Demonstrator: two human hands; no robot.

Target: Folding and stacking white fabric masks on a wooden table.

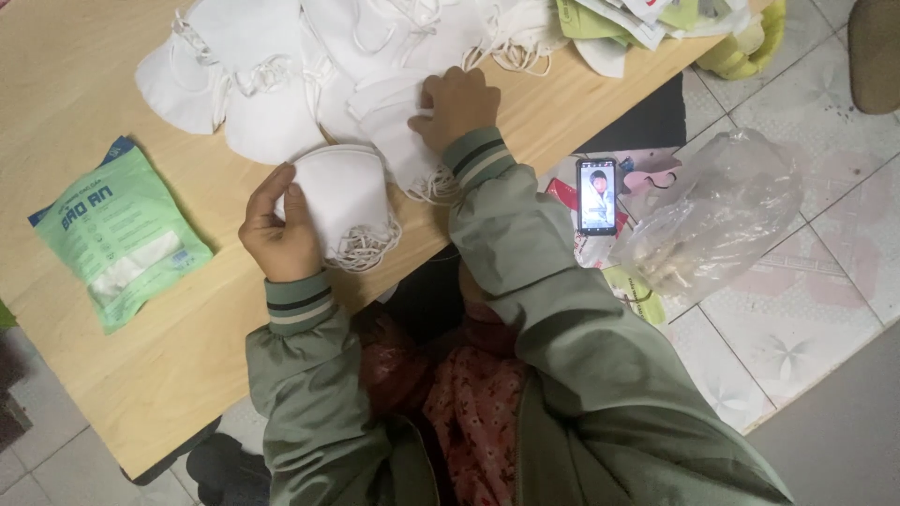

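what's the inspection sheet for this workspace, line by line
surface: light wooden table, set low over a tiled floor
job's things: small stack of white masks at the near edge; loose mask pile across the far side
clutter: green packet on the table; green packets heaped at the far corner
grippers: left hand grips the stack's side; right hand presses on masks at the pile's edge
cables: nothing seen; only mask ear loops
surroundings: phone with lit screen and clear plastic bag on the floor
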